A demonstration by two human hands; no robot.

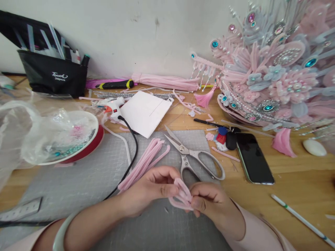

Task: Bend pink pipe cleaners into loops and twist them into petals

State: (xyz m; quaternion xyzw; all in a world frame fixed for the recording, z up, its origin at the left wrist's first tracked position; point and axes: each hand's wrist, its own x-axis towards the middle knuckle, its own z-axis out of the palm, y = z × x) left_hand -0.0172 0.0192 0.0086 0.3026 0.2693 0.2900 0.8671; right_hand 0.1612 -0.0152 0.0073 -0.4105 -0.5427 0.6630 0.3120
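Right, pink fuzzy loop (186, 194) is at lower centre of the frame, pinched both sides: left hand (157, 184) has thumb and fingers closed on its left side, right hand (209, 198) grips the right end. Main risk, my read: loop springs open or twists if the right pinch slackens, since the strands look soft and bendy. Squeezing too hard could flatten it. Scissors (181, 149) lie just beyond the hands, blades slightly parted; a careless reach could nick or shove them. Black cord (136, 150) runs left of the pink strip bundle (143, 164) from the glue gun (113, 107), so could snag the left forearm. Bead bowl (95, 127) mid-left, phone (255, 158) mid-right, decorated headpiece (277, 75) crowding upper right.
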